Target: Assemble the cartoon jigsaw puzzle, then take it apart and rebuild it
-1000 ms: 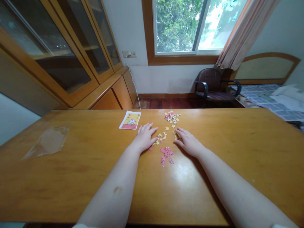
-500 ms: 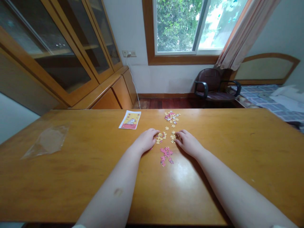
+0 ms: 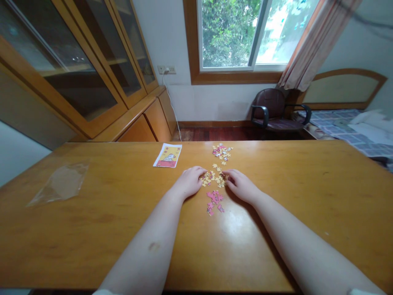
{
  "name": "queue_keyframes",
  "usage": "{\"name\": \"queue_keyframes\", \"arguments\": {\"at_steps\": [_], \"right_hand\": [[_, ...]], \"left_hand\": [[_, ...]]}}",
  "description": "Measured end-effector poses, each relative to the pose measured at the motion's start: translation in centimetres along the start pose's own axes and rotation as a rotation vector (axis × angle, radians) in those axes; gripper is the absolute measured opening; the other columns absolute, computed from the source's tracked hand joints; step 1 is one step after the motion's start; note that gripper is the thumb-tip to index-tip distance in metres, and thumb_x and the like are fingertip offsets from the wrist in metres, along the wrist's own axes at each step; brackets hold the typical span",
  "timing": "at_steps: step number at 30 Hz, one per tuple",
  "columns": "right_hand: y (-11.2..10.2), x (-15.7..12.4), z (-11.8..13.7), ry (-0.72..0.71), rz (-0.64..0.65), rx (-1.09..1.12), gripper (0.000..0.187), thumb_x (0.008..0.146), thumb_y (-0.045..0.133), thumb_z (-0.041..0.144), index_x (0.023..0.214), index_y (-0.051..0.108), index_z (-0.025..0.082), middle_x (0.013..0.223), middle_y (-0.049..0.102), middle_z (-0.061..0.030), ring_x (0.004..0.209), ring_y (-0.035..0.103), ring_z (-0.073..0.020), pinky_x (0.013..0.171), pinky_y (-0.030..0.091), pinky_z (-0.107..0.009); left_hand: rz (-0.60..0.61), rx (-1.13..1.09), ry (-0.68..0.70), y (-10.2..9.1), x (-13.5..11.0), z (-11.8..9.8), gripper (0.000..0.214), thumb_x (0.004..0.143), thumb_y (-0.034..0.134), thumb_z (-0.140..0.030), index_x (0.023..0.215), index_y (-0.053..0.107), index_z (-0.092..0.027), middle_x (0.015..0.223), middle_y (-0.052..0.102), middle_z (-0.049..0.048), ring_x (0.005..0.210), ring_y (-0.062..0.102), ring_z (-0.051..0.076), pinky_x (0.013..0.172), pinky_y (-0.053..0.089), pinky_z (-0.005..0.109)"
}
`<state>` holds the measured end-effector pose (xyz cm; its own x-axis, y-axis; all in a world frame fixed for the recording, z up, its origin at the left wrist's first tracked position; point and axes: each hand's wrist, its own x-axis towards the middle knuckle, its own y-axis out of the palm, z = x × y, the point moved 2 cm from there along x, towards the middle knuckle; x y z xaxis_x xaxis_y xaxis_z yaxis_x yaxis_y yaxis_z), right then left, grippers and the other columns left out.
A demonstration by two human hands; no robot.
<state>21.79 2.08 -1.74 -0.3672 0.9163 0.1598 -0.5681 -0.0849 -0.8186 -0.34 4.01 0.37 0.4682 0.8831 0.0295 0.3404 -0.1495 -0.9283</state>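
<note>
Small jigsaw pieces lie on a wooden table (image 3: pixel 92 217). My left hand (image 3: pixel 189 182) rests palm down with its fingers curled against a cluster of yellow pieces (image 3: pixel 212 178). My right hand (image 3: pixel 241 184) lies on the other side of the same cluster, fingers curled in and touching the pieces. Whether either hand holds a piece is hidden. A group of pink pieces (image 3: pixel 214 201) sits just in front of the hands, between my wrists. A mixed pile of pieces (image 3: pixel 222 150) lies farther back near the table's far edge.
A small picture card (image 3: pixel 167 155) lies at the back left of the pieces. A clear plastic bag (image 3: pixel 60 182) lies flat at the table's left. Beyond the table stand a wooden cabinet (image 3: pixel 101 82), a dark armchair (image 3: pixel 274 109) and a bed (image 3: pixel 353 127).
Both hands' fingers went from spread flat to curled. They drew together and pushed the loose yellow pieces into one cluster between them.
</note>
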Motion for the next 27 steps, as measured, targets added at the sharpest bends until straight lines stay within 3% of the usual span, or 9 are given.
{"name": "queue_keyframes", "arguments": {"at_steps": [5,8,12,17,19,22,24,27], "right_hand": [[-0.5,0.3,-1.4,0.134,-0.125,0.008,0.037,0.080,0.045,0.015,0.114,0.059,0.014,0.106,0.063,-0.0116,0.101,0.058,-0.0210,0.091,0.046,-0.034],[-0.7,0.4,-1.9,0.206,-0.135,-0.049,0.037,0.079,0.046,0.016,0.113,0.059,0.013,0.107,0.063,-0.0119,0.102,0.058,-0.0212,0.092,0.045,-0.034],[-0.3,0.3,-1.3,0.096,-0.031,-0.163,0.041,0.087,0.046,0.029,0.124,0.054,0.014,0.123,0.059,-0.0132,0.116,0.051,-0.0244,0.103,0.036,-0.039],[0.6,-0.1,-0.6,-0.045,0.149,-0.171,0.074,0.086,0.046,0.055,0.147,0.025,0.019,0.147,0.038,-0.0125,0.138,0.028,-0.0282,0.112,0.018,-0.050],[0.6,-0.2,-0.6,-0.058,0.142,-0.127,0.077,0.086,0.047,0.056,0.148,0.021,0.019,0.147,0.038,-0.0130,0.136,0.031,-0.0280,0.112,0.019,-0.051],[0.2,0.1,-1.0,0.021,0.030,-0.094,0.068,0.089,0.044,0.049,0.147,0.026,0.017,0.141,0.045,-0.0153,0.130,0.041,-0.0275,0.110,0.024,-0.050],[0.0,0.4,-1.3,0.087,-0.022,-0.120,0.065,0.090,0.042,0.047,0.145,0.029,0.016,0.141,0.045,-0.0162,0.132,0.038,-0.0289,0.110,0.024,-0.051],[0.2,1.0,-1.2,0.091,0.023,-0.165,0.069,0.089,0.043,0.050,0.146,0.027,0.016,0.147,0.038,-0.0136,0.138,0.026,-0.0307,0.112,0.016,-0.054]], "left_hand": [[0.018,0.010,-0.013,-0.2,0.0,0.4,0.047,0.077,0.044,-0.010,0.120,0.060,-0.022,0.120,0.061,0.0058,0.110,0.056,0.020,0.100,0.041,0.033],[0.003,0.032,0.001,-0.1,-0.1,0.4,0.051,0.076,0.046,-0.014,0.125,0.056,-0.023,0.128,0.056,0.0059,0.117,0.051,0.023,0.104,0.037,0.037],[-0.005,0.073,-0.026,0.6,0.0,0.0,0.056,0.081,0.047,-0.025,0.136,0.044,-0.022,0.145,0.041,0.0077,0.132,0.037,0.026,0.112,0.027,0.044],[0.022,0.072,-0.006,1.6,0.4,-0.8,0.053,0.088,0.041,-0.033,0.140,0.038,-0.022,0.148,0.037,0.0077,0.134,0.035,0.023,0.114,0.022,0.043],[0.032,0.071,0.017,1.9,0.4,-1.3,0.055,0.089,0.040,-0.039,0.142,0.035,-0.023,0.150,0.033,0.0078,0.137,0.031,0.024,0.115,0.018,0.045],[0.053,0.091,0.031,2.4,0.4,-2.2,0.062,0.089,0.042,-0.048,0.145,0.029,-0.025,0.155,0.023,0.0079,0.141,0.021,0.026,0.116,0.010,0.049],[0.056,0.106,0.038,2.6,0.6,-2.7,0.065,0.088,0.041,-0.052,0.146,0.027,-0.025,0.156,0.018,0.0083,0.143,0.016,0.027,0.116,0.004,0.051],[0.052,0.119,0.036,3.1,0.8,-3.1,0.068,0.088,0.037,-0.058,0.147,0.025,-0.026,0.156,0.019,0.0086,0.143,0.012,0.029,0.114,-0.002,0.055]]}}
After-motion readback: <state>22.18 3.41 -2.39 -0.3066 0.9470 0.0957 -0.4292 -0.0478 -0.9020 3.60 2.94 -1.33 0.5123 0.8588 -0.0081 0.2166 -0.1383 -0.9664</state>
